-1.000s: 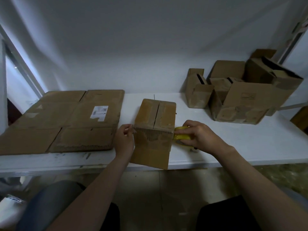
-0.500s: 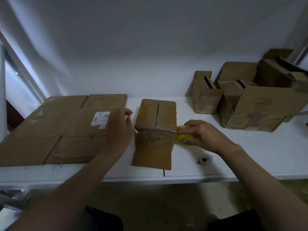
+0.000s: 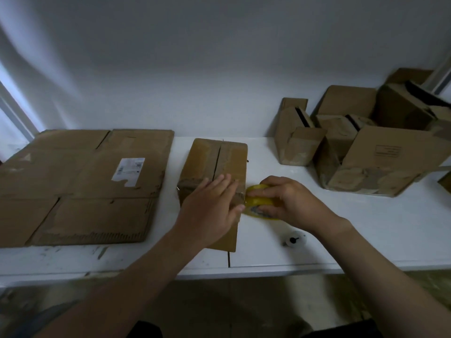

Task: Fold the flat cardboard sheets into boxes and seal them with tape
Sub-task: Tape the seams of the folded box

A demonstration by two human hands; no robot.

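Cardboard box (image 3: 214,162) sits mid-table, between the flat sheets (image 3: 80,186) on the left and a cluster of folded boxes (image 3: 366,152) at the far right. I see the left hand (image 3: 210,203) laid flat across its near top edge, fingers straight and close together. The right hand (image 3: 290,201) is curled round the yellow tape roll (image 3: 256,195), which sits right up against the box's near right corner. A small white object (image 3: 294,240) lies on the white table (image 3: 366,228) near the right wrist.
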